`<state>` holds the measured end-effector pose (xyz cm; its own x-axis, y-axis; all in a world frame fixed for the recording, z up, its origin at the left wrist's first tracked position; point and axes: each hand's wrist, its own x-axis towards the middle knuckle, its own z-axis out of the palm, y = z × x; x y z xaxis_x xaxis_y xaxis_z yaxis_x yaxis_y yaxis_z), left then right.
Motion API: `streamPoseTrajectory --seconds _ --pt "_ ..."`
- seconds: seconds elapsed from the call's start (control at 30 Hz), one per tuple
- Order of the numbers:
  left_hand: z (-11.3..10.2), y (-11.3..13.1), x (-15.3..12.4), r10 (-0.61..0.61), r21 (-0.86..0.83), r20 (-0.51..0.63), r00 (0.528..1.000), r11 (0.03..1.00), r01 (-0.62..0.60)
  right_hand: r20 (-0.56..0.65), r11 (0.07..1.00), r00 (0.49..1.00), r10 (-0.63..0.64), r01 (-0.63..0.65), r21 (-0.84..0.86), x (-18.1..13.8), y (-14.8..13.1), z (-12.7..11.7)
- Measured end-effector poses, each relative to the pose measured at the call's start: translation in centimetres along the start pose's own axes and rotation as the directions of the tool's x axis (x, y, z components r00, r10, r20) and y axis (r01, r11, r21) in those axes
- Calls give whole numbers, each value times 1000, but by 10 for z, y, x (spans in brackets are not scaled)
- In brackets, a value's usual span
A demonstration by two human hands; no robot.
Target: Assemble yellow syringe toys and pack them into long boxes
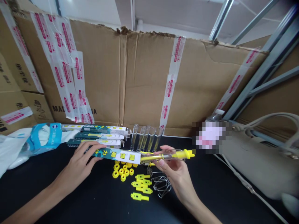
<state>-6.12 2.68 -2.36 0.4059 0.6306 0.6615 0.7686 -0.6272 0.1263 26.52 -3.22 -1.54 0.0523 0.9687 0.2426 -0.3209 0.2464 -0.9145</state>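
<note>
My left hand (pixel 84 159) is closed around a long, narrow cardboard box (pixel 116 154) with green and white sides and yellow-and-black lettering. In my right hand (pixel 176 166) is a clear tube spring scale (pixel 171 154) with a yellow inner rod and a yellow end cap, pinched between thumb and fingers. Its left end sits inside the open right end of the box. Below the box lie yellow rings (pixel 121 171), flat yellow tabs with holes (pixel 141 183) and bent metal wire hooks (pixel 161 186). Several clear tubes (pixel 145 138) stand upright behind.
More such boxes (pixel 100 136) are stacked at the back left, beside a blue tissue pack (pixel 48 138). A capped bottle (pixel 213 127) and a beige bag (pixel 263 158) stand at the right. Tall cardboard (pixel 149 81) walls the back of the black table (pixel 105 205).
</note>
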Motion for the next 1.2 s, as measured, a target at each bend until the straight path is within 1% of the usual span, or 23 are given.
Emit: streamPoseTrajectory --seconds 0.07,0.13,0.23,0.37,0.47,0.57,0.73,0.8,0.93,1.0,1.1,1.13,1.2 --pt "-1 2 0 -2 -12 -4 1000 1000 2 -41 1000 999 7 -7 0 1 1 -2" --pt "-2 7 0 8 -32 -4 1000 999 -8 -42 1000 999 11 -11 -4 1 2 -1" --pt "-3 14 1 5 -51 -16 1000 999 -6 10 1000 1000 15 -15 -13 -2 -1 5" --pt "-1 14 2 -58 -46 -54 997 997 55 94 993 995 42 -52 105 -6 -4 13" --pt "0 11 2 -97 -48 -54 994 994 95 119 988 993 29 -47 146 -6 -2 13" --pt "1 11 1 -118 -55 -40 992 992 115 124 995 992 33 -44 84 -6 -2 11" --pt "1 11 1 -112 -61 -19 994 992 111 195 984 980 27 8 -177 -8 -13 11" --pt "0 10 1 -98 -55 -22 995 994 97 204 969 978 31 20 -247 -7 -16 11" --pt "-2 10 1 -42 -57 -57 997 998 38 142 917 989 -31 85 -390 -4 -9 12" --pt "-3 12 1 -9 -56 -68 998 998 5 84 906 996 -3 38 -421 -2 -3 11" --pt "-3 15 1 5 -52 -58 998 999 -8 -7 937 997 81 -79 -342 -2 4 11" --pt "-2 15 1 -2 -55 -56 998 998 -1 -21 948 996 88 -90 -306 -2 5 12" --pt "-2 15 1 -19 -61 -67 998 998 15 -12 966 996 84 -84 -246 -3 4 13"
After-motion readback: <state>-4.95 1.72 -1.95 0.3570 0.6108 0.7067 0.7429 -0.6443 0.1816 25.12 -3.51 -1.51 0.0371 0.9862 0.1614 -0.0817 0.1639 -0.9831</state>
